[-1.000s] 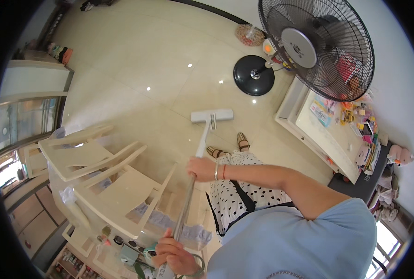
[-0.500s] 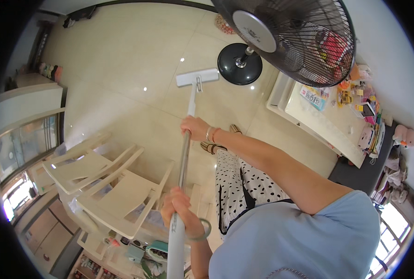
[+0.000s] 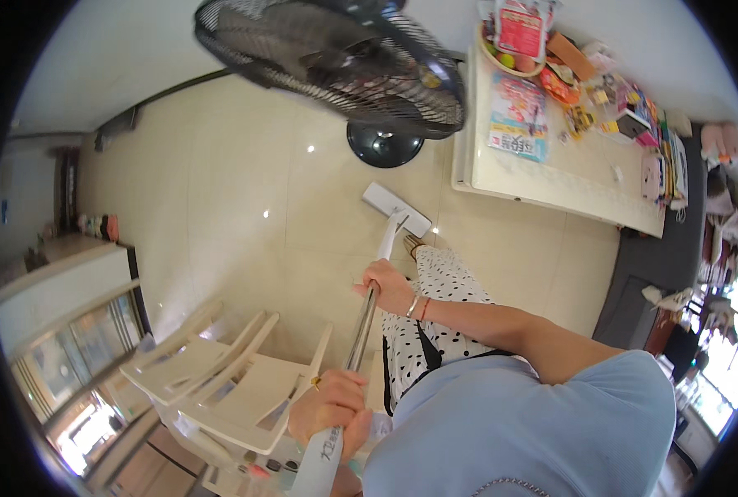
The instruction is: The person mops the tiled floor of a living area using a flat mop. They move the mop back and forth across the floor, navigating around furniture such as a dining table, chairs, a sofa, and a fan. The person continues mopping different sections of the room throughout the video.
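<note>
A flat mop with a white, slim rectangular head (image 3: 383, 199) rests on the tiled floor, just past my foot. Its pole runs back toward me, white near the head, silver metal (image 3: 361, 333) in the middle and white again at the upper end. My right hand (image 3: 390, 287), a bracelet at its wrist, is closed around the pole's lower part. Farther up, my left hand (image 3: 333, 408), wearing a ring, grips the pole where silver meets white. The mop head lies at a slant, near one sandalled foot (image 3: 413, 243); the other foot is hidden.
A black standing fan (image 3: 336, 66) on a round base (image 3: 385, 147) stands beyond the mop. To the right is a cream table (image 3: 584, 184) with a fruit basket, packets and books. Pale wooden chairs (image 3: 257, 393) stand at the lower left; a glass-fronted cabinet (image 3: 79, 360) is at far left.
The mop head has come closer to my feet and turned to a slant. Both hands still hold the pole. The view has shifted, so the fan appears farther left and more of the table shows.
</note>
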`<act>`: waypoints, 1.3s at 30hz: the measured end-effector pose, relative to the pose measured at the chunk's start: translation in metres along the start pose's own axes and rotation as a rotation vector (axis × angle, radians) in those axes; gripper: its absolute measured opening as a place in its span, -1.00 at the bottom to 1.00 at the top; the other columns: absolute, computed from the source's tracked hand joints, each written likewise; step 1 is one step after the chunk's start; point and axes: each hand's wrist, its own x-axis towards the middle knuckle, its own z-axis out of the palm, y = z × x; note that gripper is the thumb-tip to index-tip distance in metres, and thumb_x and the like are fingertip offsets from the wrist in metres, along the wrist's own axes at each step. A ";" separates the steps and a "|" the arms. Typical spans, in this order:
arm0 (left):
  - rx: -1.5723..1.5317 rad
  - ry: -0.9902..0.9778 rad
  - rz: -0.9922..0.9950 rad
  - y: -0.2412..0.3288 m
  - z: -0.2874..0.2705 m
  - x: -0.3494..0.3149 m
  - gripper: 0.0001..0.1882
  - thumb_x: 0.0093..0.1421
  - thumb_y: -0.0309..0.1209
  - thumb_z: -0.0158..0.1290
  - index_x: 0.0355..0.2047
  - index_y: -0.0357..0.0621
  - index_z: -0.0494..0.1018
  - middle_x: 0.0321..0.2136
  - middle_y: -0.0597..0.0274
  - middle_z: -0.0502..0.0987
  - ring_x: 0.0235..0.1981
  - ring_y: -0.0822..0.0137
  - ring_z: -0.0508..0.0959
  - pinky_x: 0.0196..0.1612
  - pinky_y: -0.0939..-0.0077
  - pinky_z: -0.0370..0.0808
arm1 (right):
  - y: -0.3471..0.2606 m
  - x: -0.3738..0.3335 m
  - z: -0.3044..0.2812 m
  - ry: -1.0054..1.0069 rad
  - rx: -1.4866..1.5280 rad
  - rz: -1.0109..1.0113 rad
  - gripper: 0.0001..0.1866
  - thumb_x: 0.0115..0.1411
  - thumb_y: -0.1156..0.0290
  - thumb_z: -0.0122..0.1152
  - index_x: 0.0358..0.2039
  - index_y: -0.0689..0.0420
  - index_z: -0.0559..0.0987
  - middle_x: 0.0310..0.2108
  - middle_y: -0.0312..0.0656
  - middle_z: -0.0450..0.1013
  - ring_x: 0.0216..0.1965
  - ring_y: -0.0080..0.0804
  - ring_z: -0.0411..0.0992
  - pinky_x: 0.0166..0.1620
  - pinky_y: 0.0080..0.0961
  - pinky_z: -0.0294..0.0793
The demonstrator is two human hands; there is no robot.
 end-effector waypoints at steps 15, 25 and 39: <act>0.044 -0.558 0.159 -0.076 0.099 0.112 -0.72 -0.15 -0.74 0.12 -0.66 -0.12 0.26 -0.69 0.30 0.36 -0.62 0.28 0.41 -0.18 0.16 0.51 | 0.098 0.085 -0.101 1.014 0.100 -0.055 -0.67 0.01 0.49 0.43 -0.53 0.12 0.34 -0.55 -0.21 0.31 -0.44 -0.20 0.29 -0.34 -0.37 0.31; 0.035 -0.388 0.230 -0.093 0.098 0.062 -0.66 -0.24 -0.75 0.14 -0.70 -0.10 0.21 -0.71 0.27 0.30 -0.67 0.22 0.36 -0.32 0.32 0.53 | 0.114 0.046 -0.086 0.779 -0.113 -0.026 -0.70 0.03 0.53 0.38 -0.56 0.13 0.34 -0.59 -0.19 0.29 -0.46 -0.16 0.28 -0.36 -0.31 0.32; 0.123 0.095 0.047 -0.039 0.034 -0.171 -0.79 -0.02 -0.66 0.07 -0.64 -0.18 0.27 -0.68 0.18 0.41 -0.64 0.25 0.42 -0.29 0.18 0.54 | 0.058 -0.127 0.060 0.302 -0.022 -0.064 -0.75 0.04 0.57 0.24 -0.61 0.10 0.33 -0.57 -0.22 0.27 -0.41 -0.20 0.27 -0.34 -0.35 0.32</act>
